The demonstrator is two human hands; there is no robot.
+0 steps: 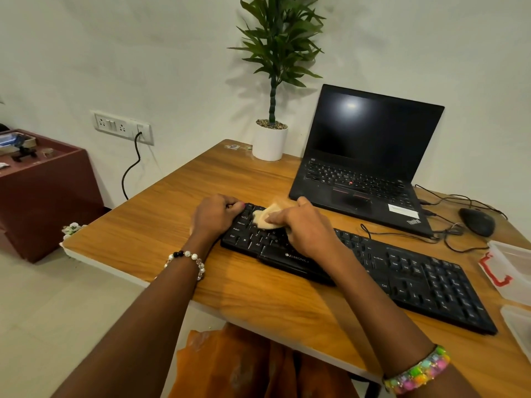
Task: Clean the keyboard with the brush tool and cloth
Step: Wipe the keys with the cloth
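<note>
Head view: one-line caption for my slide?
Right hand wipes the keyboard with a cloth; left hand steadies its end.

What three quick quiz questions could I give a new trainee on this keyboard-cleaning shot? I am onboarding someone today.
1. True or false: the right hand presses the cloth onto the keyboard.
2. Which end of the keyboard does the left hand grip?
A. the person's left end
B. the number-pad end
3. Fill in: behind the keyboard stands an open ____.

Key: 1 true. 2 A. 3 laptop.
</note>
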